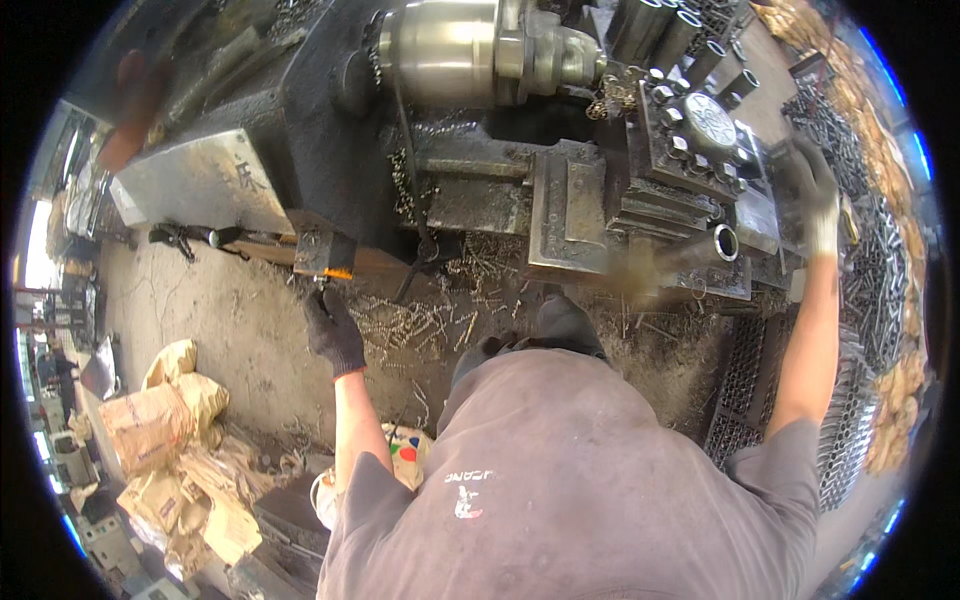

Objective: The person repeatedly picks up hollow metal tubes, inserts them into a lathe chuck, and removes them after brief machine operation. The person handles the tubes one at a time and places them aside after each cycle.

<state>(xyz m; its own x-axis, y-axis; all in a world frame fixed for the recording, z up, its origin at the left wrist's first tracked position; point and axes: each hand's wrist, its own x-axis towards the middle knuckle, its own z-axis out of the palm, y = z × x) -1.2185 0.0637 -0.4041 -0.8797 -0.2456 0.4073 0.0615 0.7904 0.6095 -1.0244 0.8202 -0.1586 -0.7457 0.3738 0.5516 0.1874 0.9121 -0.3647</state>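
My left hand [335, 335], in a dark knitted glove, is at a small box [325, 254] with an orange mark on the front of a lathe. Its fingers are closed at the small metal lever [321, 284] under that box. My right hand [810, 190], gloved in grey with a pale cuff, reaches to the right side of the lathe carriage; its fingers are blurred. Beside it stands the square tool post [700, 130] with several bolts and a round cap. A short metal tube [725, 243] sticks out at the carriage front. Farther off is the shiny chuck [440, 55].
Several metal tubes [670, 35] stand behind the tool post. Curled metal shavings [400, 325] litter the floor. Stacked tubes [845, 430] and piles of metal parts [880, 250] line the right side. Brown sacks [150, 425] lie at the left. A slanted metal plate [205, 185] covers the lathe's left.
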